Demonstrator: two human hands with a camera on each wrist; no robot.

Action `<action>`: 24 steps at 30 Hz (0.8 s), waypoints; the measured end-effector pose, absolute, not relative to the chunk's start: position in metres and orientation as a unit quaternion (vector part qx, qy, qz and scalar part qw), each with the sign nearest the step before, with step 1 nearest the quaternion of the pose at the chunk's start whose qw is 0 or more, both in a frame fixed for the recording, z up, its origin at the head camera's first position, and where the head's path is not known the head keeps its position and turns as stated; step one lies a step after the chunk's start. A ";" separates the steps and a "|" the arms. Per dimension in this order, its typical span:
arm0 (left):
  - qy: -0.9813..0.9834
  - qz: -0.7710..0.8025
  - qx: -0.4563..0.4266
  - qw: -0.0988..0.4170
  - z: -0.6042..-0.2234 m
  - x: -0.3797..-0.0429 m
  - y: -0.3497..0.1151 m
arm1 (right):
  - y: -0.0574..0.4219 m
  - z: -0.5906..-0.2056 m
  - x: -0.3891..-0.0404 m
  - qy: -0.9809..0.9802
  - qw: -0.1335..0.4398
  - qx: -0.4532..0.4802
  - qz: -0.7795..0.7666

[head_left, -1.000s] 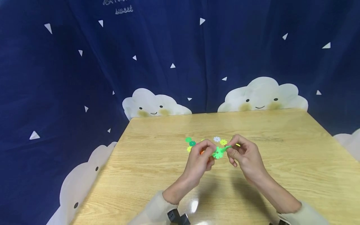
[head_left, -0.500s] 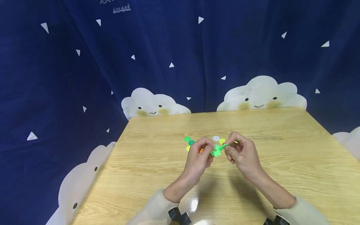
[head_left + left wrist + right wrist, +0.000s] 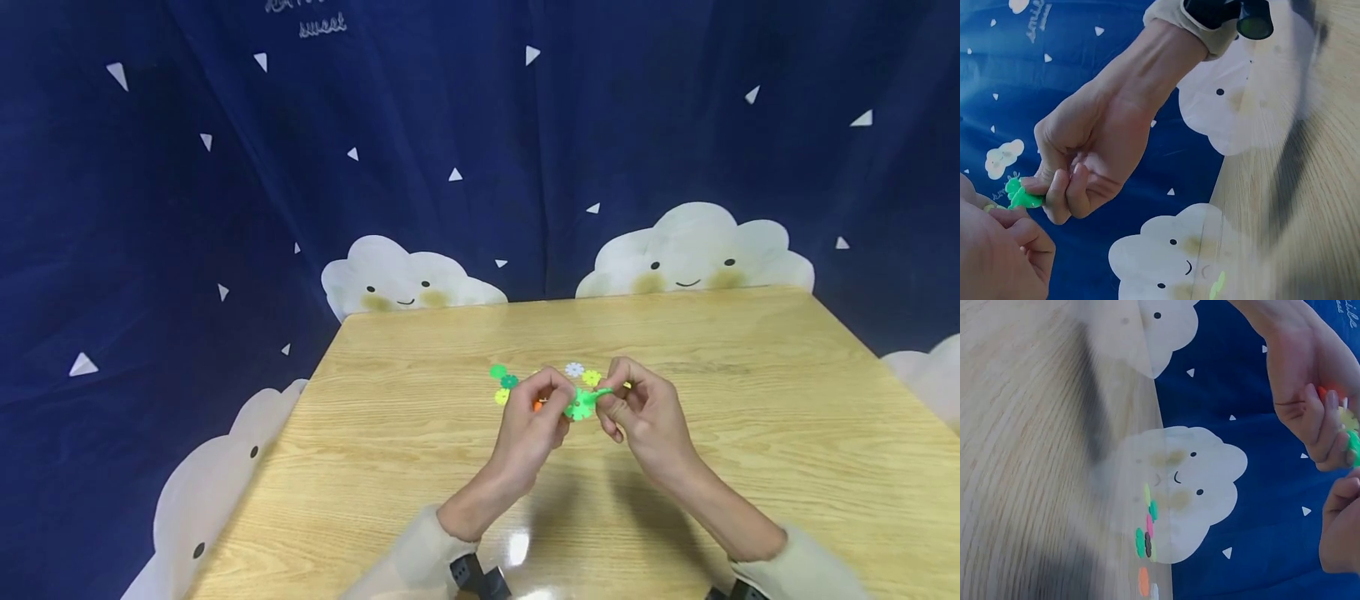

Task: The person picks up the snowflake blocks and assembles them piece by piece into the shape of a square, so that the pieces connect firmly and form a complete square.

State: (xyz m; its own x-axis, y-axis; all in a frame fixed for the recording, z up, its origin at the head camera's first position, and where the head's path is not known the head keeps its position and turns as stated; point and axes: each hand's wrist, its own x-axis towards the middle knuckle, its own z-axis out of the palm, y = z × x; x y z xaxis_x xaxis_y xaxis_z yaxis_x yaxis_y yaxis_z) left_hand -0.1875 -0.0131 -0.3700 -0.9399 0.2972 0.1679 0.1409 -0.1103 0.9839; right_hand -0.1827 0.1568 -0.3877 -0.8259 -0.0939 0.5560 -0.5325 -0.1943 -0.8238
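Note:
In the head view, my left hand pinches a bright green flower-shaped plastic disc, one of those with slots round the rim. Set at an angle against it is a second green disc, seen nearly edge-on, which my right hand grips between thumb and fingertips. An orange disc and a pale yellow disc show at my left fingers in the right wrist view, beside the green. The fingers partly hide where the pieces meet. Both hands are raised over the wooden table.
Several loose discs lie on the table beyond the hands, among them a light green disc, a dark green one, a white one and a yellow one. A dark blue curtain with clouds hangs behind the table's far edge.
Both hands keep their grip on the green discs, with only slight shifts. The right fingers have tilted a little at the joint. The head view has drifted slightly.

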 end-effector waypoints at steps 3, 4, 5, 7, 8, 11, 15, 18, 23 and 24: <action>0.667 0.719 0.178 0.080 -0.370 -0.191 -0.022 | 0.160 -0.386 -0.183 -0.628 0.134 0.272 0.717; 0.673 0.712 0.183 0.085 -0.370 -0.193 -0.025 | 0.160 -0.386 -0.184 -0.633 0.126 0.276 0.712; 0.679 0.704 0.187 0.089 -0.370 -0.194 -0.029 | 0.161 -0.386 -0.184 -0.637 0.119 0.279 0.709; 0.696 0.685 0.198 0.088 -0.369 -0.198 -0.034 | 0.162 -0.387 -0.186 -0.645 0.107 0.275 0.704; 0.704 0.675 0.202 0.087 -0.368 -0.200 -0.037 | 0.163 -0.388 -0.187 -0.650 0.104 0.270 0.703; 0.720 0.653 0.218 0.089 -0.366 -0.205 -0.040 | 0.161 -0.391 -0.189 -0.656 0.101 0.242 0.708; 0.739 0.624 0.234 0.101 -0.365 -0.210 -0.041 | 0.155 -0.396 -0.193 -0.649 0.095 0.205 0.727; 0.748 0.610 0.243 0.095 -0.364 -0.215 -0.040 | 0.151 -0.398 -0.195 -0.646 0.088 0.183 0.736; 0.745 0.613 0.250 0.085 -0.364 -0.223 -0.044 | 0.154 -0.396 -0.200 -0.655 0.077 0.176 0.731; 0.745 0.612 0.249 0.086 -0.364 -0.224 -0.045 | 0.157 -0.396 -0.202 -0.657 0.074 0.175 0.729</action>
State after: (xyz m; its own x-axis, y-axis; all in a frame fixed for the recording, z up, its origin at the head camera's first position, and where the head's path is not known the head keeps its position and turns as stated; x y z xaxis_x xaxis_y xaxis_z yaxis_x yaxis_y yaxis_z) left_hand -0.2243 -0.0454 -0.3639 -0.8609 0.4769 0.1773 0.2664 0.1257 0.9556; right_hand -0.2018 0.1571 -0.3959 -0.9275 -0.1228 0.3531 -0.3384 -0.1254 -0.9326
